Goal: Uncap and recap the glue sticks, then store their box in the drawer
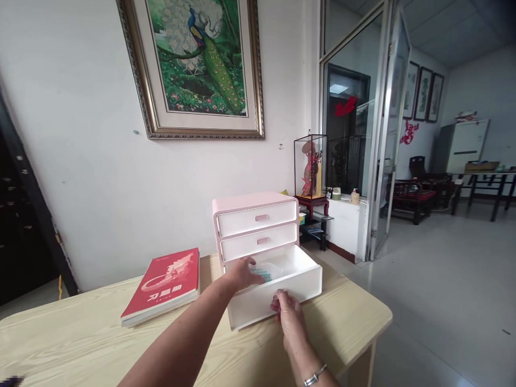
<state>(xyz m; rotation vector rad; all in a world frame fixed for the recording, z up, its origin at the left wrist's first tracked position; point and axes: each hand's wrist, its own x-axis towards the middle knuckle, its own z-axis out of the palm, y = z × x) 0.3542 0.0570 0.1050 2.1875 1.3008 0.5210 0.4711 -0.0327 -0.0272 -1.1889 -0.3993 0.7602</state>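
Observation:
A small pink cabinet [253,203] with three white drawers stands on the wooden table [80,333]. Its bottom drawer [298,282] is pulled out. My left hand [242,273] reaches into the drawer's left side, its fingers closed round a small teal thing [264,276] that I cannot name. My right hand [288,312] grips the handle at the middle of the drawer's front. The two upper drawers are closed.
A red book [165,282] lies on the table left of the cabinet. The table's right edge is just past the drawer, with open floor beyond. A framed peacock picture [201,64] hangs on the wall; a glass display case [310,166] stands behind.

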